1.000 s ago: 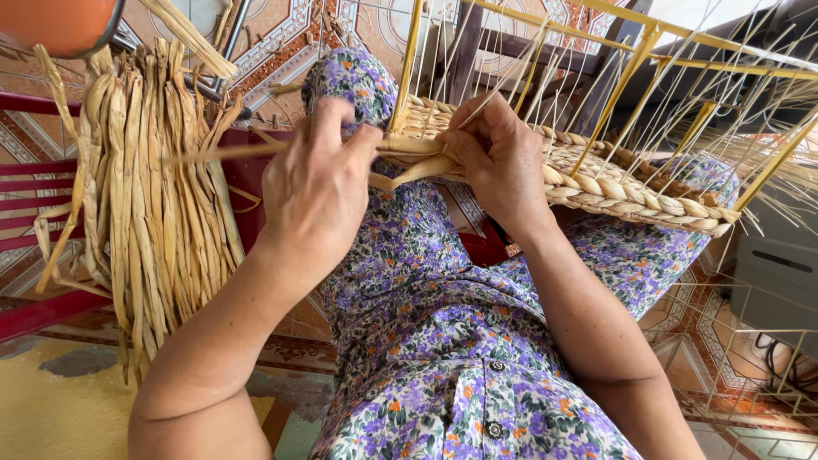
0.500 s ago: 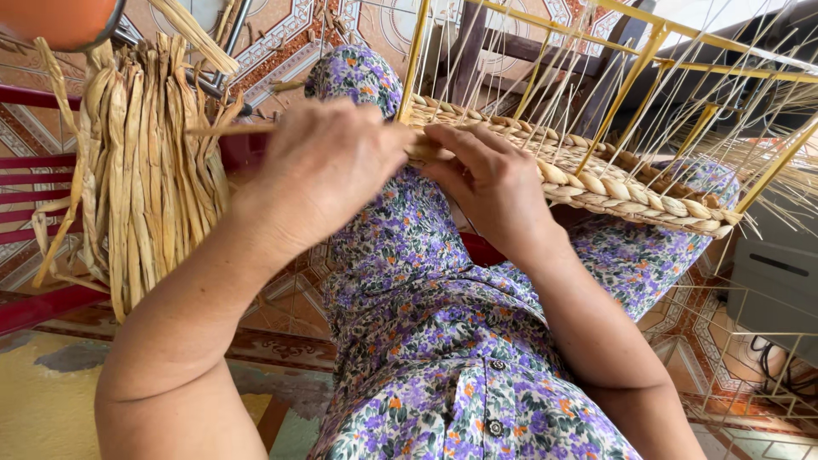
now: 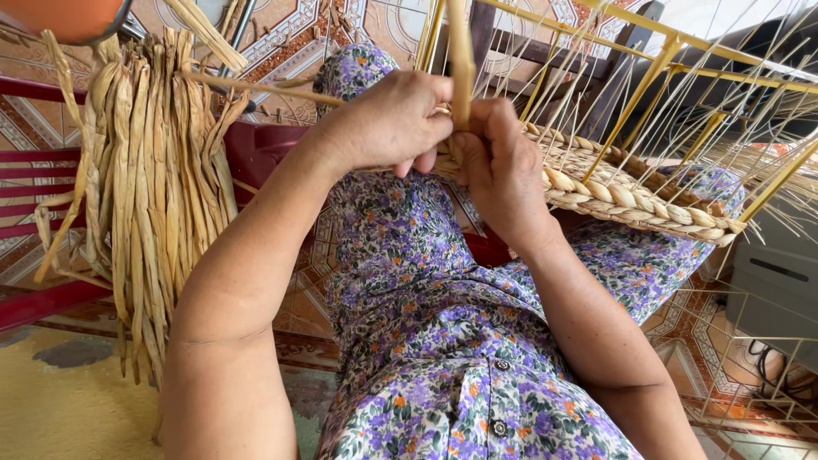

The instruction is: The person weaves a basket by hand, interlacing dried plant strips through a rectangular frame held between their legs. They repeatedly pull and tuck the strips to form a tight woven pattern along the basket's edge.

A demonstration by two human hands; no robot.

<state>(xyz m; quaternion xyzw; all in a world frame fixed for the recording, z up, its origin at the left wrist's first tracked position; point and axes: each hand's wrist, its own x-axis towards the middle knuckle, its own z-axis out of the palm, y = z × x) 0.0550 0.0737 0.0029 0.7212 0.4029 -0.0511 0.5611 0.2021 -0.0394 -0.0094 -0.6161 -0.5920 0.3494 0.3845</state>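
A half-woven basket point(image 3: 635, 196) of tan plaited straw on a yellow wire frame point(image 3: 673, 47) rests on my lap, over purple flowered cloth. At the basket's near corner, by a yellow upright, my left hand point(image 3: 388, 123) and my right hand point(image 3: 503, 166) meet, fingers closed. Both pinch a flat dried straw strand point(image 3: 460, 60) that rises straight up between them. A thinner piece of straw point(image 3: 256, 87) runs left from under my left hand.
A thick bundle of dried straw strands point(image 3: 145, 187) hangs over a red plastic chair point(image 3: 34, 162) at the left. Thin pale spokes fan up from the basket rim. A grey box point(image 3: 771, 290) and a wire rack stand at the right on a patterned tile floor.
My hands have moved from apart on the rim to close together at the basket's corner. The strand that lay across now stands upright between them.
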